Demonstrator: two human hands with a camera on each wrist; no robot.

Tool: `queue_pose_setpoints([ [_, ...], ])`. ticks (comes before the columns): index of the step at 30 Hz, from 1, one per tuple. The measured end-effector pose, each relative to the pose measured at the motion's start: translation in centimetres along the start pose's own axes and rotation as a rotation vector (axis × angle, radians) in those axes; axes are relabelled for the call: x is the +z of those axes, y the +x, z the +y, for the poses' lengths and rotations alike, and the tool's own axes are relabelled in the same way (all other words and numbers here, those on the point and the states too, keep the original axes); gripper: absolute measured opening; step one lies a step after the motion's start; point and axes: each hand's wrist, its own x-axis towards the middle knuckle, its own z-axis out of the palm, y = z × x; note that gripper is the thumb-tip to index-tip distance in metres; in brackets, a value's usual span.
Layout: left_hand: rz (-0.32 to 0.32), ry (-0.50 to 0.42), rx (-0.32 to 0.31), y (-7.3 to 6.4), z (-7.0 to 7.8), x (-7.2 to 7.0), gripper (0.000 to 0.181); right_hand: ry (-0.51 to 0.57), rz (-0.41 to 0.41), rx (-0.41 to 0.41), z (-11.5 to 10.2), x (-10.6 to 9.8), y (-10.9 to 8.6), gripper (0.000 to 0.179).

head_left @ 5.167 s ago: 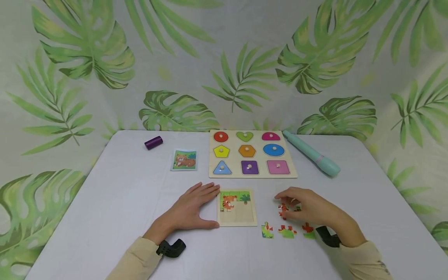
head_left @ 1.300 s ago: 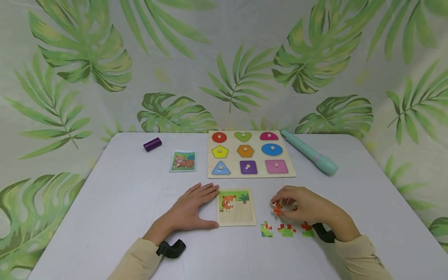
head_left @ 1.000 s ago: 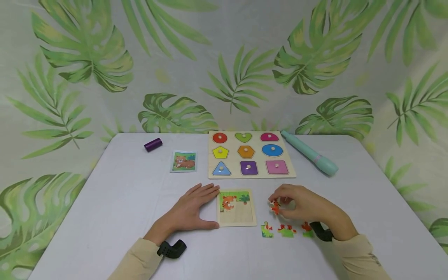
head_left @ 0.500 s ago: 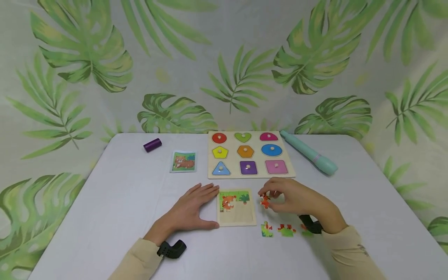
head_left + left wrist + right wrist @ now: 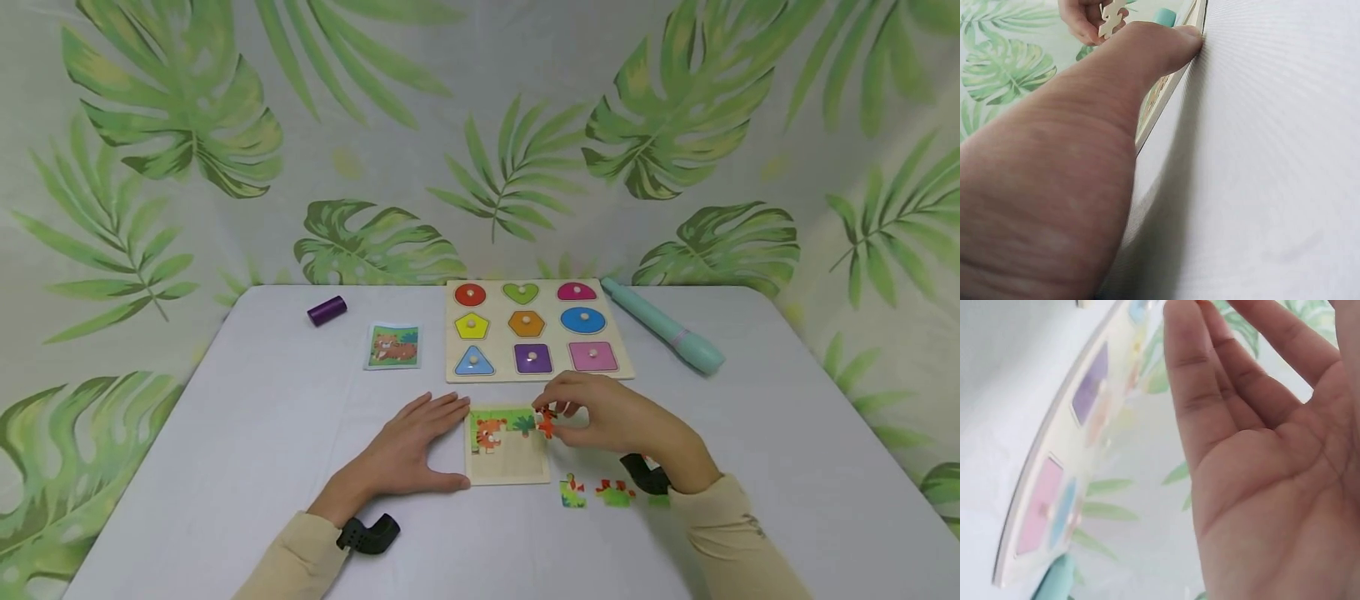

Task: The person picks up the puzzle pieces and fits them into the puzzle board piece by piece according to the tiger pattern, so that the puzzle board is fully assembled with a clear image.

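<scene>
A wooden puzzle tray (image 5: 506, 481) lies flat on the table, its upper part filled with a tiger's head and greenery and its lower part bare wood. My left hand (image 5: 408, 446) rests on the table with straight fingers, fingertips and thumb against the tray's left edge. Between thumb and fingers, my right hand (image 5: 607, 414) pinches an orange jigsaw piece (image 5: 546, 422) over the tray's upper right edge. The piece's pale back (image 5: 1112, 17) shows in the left wrist view. Below the right hand lie loose jigsaw pieces, one green and red (image 5: 572, 492), another beside it (image 5: 616, 493), the rest partly hidden by the wrist.
Behind the tray lies a shape peg board (image 5: 540, 373) with coloured knobbed shapes. A mint-green tube-shaped object (image 5: 663, 327) lies at its right. A tiger picture card (image 5: 394, 346) and a purple cylinder (image 5: 327, 311) lie to the left. A leaf-print cloth (image 5: 375, 125) hangs behind the table.
My right hand has picked up the orange jigsaw piece from among the loose ones and carried it left to the tray's right edge. The left hand has stayed in place.
</scene>
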Motion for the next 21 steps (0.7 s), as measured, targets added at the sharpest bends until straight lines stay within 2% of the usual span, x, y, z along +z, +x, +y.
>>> queue_pose_setpoints([
  [7,0.007,0.009,-0.001,0.0,0.1,0.0,0.102,0.006,0.003,-0.023,0.2,1.0,0.5,0.035],
  [14,0.004,0.01,-0.001,0.0,0.2,0.0,0.101,-0.025,0.042,-0.107,0.1,1.7,0.9,0.032],
  [21,-0.001,0.013,-0.002,0.0,0.2,0.0,0.101,-0.044,0.044,-0.093,-0.5,2.6,1.3,0.028],
])
